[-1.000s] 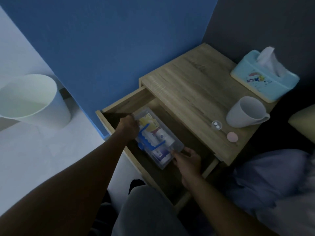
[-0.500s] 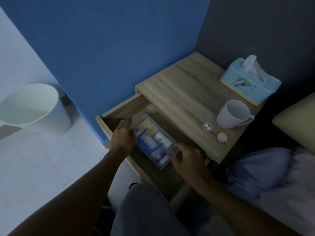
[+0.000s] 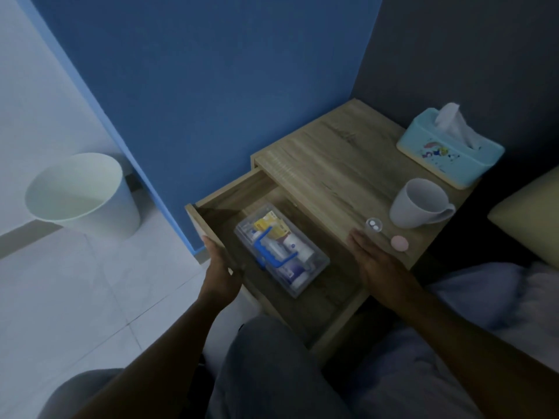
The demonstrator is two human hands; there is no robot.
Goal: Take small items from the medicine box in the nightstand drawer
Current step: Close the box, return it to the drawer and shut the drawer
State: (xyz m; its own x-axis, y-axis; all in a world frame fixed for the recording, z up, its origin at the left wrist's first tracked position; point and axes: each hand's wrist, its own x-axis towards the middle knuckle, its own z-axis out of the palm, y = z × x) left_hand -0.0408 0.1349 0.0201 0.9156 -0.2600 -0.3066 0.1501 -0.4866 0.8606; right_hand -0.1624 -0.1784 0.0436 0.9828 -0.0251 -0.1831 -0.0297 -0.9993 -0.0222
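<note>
The wooden nightstand's drawer is pulled out. Inside it lies a clear plastic medicine box with a blue handle, filled with tubes, bottles and a yellow packet. My left hand rests on the drawer's front panel, fingers flat along its edge, to the left of the box. My right hand lies flat and open on the front edge of the nightstand top, to the right of the box. Neither hand touches the box.
On the nightstand top stand a white mug, a small clear pill cup, a pink round item and a light-blue tissue box. A white waste bin sits on the tiled floor at left. Bedding lies at right.
Both hands have let go of the medicine box. The left moved to the drawer's front panel, the right onto the nightstand top. The box stays in the drawer.
</note>
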